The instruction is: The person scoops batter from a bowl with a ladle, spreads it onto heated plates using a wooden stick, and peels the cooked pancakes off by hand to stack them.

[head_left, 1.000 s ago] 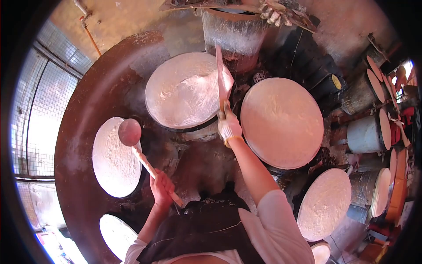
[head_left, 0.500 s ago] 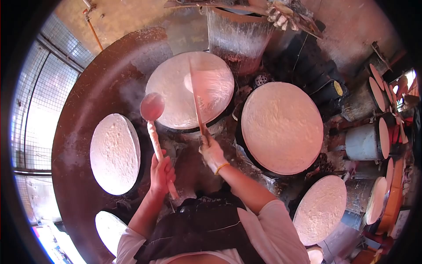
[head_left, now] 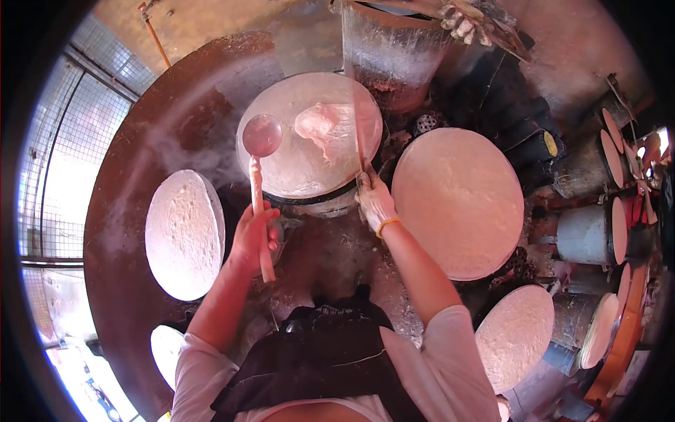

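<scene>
L hand [head_left: 252, 232] is closed round the ladle [head_left: 261, 137] handle; bowl sits over the left edge of the centre griddle [head_left: 281, 183], looks to hold batter; can't tell if it touches the surface; R hand [head_left: 375, 200], gloved, is clamped on the spreader [head_left: 355, 91] stick at the griddle's near-right rim; stick runs up across the plate towards the drum [head_left: 394, 49] behind; a wet batter blob [head_left: 323, 126] lies right of centre, between ladle and stick, only partly spread; rest of the plate has a thin pale film.

Other griddles: right one [head_left: 457, 200] and left one [head_left: 184, 232] are fully coated and look dry; two more near the bottom, lower left [head_left: 166, 348] and lower right [head_left: 517, 337]; steam drifting over the brown bench [head_left: 133, 162] on the left.

Risks, my read: blob sets thick before it's spread, so lumpy or torn sheet; ladle tilt would drip onto the rim or bench; both forearms are near hot plates w/ steam, L hand bare, so burn risk; neighbouring sheets may overcook while both hands are busy here.
</scene>
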